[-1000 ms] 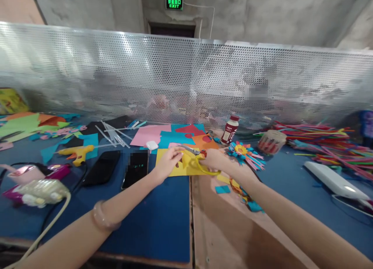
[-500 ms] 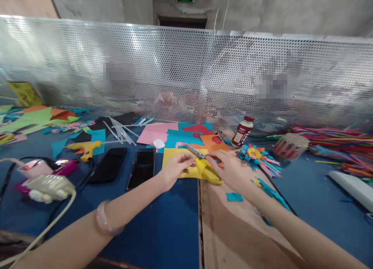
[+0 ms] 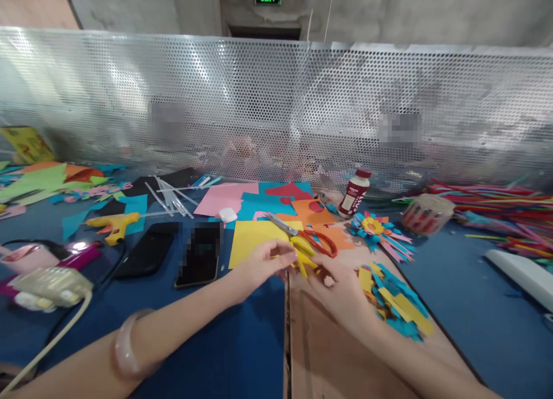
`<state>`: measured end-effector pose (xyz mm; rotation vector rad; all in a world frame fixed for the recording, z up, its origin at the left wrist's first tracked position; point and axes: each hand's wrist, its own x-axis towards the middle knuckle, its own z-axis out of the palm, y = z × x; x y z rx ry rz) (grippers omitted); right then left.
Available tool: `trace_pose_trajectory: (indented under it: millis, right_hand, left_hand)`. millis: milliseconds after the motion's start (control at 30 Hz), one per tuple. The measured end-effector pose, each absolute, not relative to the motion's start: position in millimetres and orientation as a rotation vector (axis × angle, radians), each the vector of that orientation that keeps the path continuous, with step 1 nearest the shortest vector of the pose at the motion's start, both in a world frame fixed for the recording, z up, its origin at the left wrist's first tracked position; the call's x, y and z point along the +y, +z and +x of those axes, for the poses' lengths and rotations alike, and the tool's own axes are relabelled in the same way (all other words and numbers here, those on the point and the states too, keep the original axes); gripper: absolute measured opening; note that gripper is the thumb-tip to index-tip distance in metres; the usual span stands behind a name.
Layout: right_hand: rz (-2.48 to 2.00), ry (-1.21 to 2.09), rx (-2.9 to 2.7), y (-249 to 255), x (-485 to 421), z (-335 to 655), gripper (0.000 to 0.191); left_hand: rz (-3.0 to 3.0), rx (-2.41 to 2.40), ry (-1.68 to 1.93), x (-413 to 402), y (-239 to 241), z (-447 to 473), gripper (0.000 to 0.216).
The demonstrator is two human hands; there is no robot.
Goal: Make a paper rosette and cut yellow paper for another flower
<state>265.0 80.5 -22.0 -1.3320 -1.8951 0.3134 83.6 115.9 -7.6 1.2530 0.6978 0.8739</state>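
My left hand is closed in a pinch on a small yellow paper piece above the seam of the table. Across from it, my right hand has its fingers curled at the same piece; its fingertips are partly hidden. Just beyond my fingers lie scissors, with their blades pointing away to the left over a yellow sheet. Beside my right wrist is a pile of blue and yellow paper pieces. A blue paper flower with a yellow centre lies farther back.
Two dark phones lie left of the yellow sheet, near a yellow glue gun and a power strip with cords. Coloured sheets, clear glue sticks and a red-capped bottle stand or lie before a perforated metal screen.
My right hand has come off the scissors and moved nearer, to the yellow piece at my left hand. The scissors now lie behind my fingers. The view has shifted slightly.
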Motion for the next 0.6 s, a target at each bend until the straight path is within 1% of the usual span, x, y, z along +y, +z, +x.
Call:
trace_pose_trajectory:
  millis: [100,167,367,500,600]
  right_hand:
    - [-1.365,0.247,-1.887,-24,75,267,0.011]
    - [-1.368,0.281,-1.872,-24,71,265,0.011]
    - [-1.418,0.48,-1.805,-21,66,258,0.008]
    - [-1.39,0.688,-1.695,-21,68,259,0.014]
    - [-1.369,0.813,-1.631,-21,70,260,0.019]
  left_hand:
    - [1.401,0.797,0.824,113,-9,86,0.032]
    - [1.476,0.831,0.804,111,-11,86,0.03]
    - [1.705,0.93,0.796,100,-6,86,0.025]
    - [1.684,0.901,0.811,98,-6,87,0.012]
    - [1.686,0.874,0.805,102,-7,85,0.008]
